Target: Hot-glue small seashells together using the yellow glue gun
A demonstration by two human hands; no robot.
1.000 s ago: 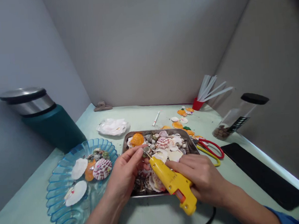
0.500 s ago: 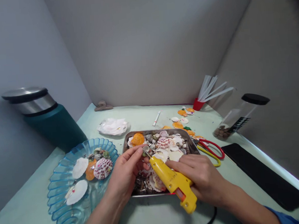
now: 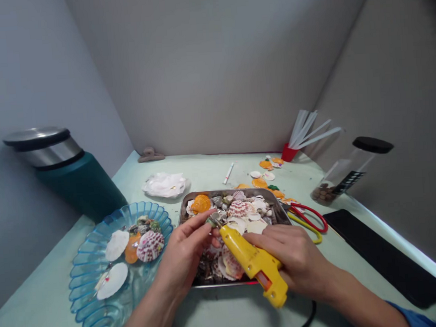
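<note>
Sliding slightly toward the right of the frame since half a second ago, the yellow hot-glue gun [image 3: 252, 260] is now pointing its nozzle up and left at a small snail shell [image 3: 215, 216] near the centre of the frame; whether nozzle and shell are touching, I cannot tell. The left hand [image 3: 184, 248] is rising from the lower edge, its wrist nearly straight, and is pinching the shell narrowly between thumb and fingertips. The right hand [image 3: 294, 258] is coming in from the lower right, knuckles up, its fingers wrapping around the gun's handle and its forefinger lying along the body. Both hands are hovering over the metal tray [image 3: 226, 285] of seashells [image 3: 239, 208] at lower centre. A blue fluted plate [image 3: 79, 270] is sitting at lower left, while scissors [image 3: 313, 215] are lying on the bench [image 3: 214, 318] just beside the tray's right side.
</note>
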